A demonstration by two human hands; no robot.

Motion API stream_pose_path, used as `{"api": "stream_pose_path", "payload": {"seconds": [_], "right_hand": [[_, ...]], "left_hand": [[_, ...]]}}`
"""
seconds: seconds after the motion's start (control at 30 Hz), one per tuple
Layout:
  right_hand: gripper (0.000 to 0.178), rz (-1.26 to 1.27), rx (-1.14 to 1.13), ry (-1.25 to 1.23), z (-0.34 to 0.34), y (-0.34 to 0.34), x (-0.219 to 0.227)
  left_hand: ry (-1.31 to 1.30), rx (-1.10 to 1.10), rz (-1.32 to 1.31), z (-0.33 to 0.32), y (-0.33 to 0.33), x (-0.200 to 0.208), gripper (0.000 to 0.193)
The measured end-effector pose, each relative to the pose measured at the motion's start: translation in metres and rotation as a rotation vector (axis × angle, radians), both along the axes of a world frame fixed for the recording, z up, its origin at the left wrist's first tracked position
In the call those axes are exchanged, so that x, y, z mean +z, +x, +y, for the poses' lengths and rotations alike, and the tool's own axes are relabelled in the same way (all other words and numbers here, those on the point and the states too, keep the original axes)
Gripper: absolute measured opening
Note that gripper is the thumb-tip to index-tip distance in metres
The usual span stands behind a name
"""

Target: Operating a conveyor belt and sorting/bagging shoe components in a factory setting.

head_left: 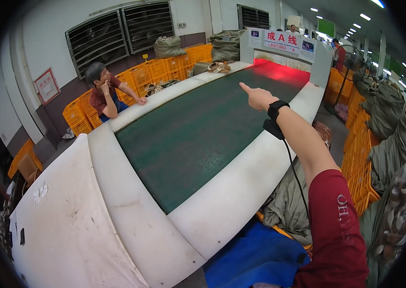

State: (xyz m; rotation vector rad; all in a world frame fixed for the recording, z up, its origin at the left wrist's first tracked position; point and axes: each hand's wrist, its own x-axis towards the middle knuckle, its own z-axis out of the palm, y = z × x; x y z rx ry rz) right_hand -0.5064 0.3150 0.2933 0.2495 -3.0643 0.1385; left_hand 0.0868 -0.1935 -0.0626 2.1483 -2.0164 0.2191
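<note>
My right hand (259,99) reaches out over the green conveyor belt (188,129), well above its surface. Its index finger is stretched out toward the belt's far left side, while the other fingers look curled. Nothing shows in the hand, which is open. A black band with a small black box (274,128) is strapped at my wrist, and a cable (295,175) runs down from it along the forearm. My left hand is outside the picture. Smooth white boards (241,192) frame the belt. At its far end, red light glows in the opening of a white machine housing (280,48).
A person (104,91) leans on the left board. Orange crates (140,79) line that side, with shoes (219,67) on the board farther along. More orange crates (356,158), grey-green cloth covers (385,108) and a standing fan (354,60) are at right. White sheeting (68,216) lies near left.
</note>
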Motion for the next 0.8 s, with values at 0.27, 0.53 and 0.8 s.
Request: {"api": "stream_pose_path", "payload": {"seconds": [0.27,0.53,0.8], "right_hand": [[0.062,-0.272,0.222,0.092,0.071,0.007,-0.059],[0.043,-0.95,-0.208,0.453,0.29,0.144,-0.06],[0.038,-0.55,-0.69,0.848,0.414,0.232,0.141]], "left_hand": [[-0.015,-0.08,-0.164,-0.016,0.009,-0.018,0.045],[0.013,-0.122,-0.308,-0.014,0.016,-0.018,0.044],[0.088,-0.117,-0.368,-0.024,0.019,-0.031,0.046]]}}
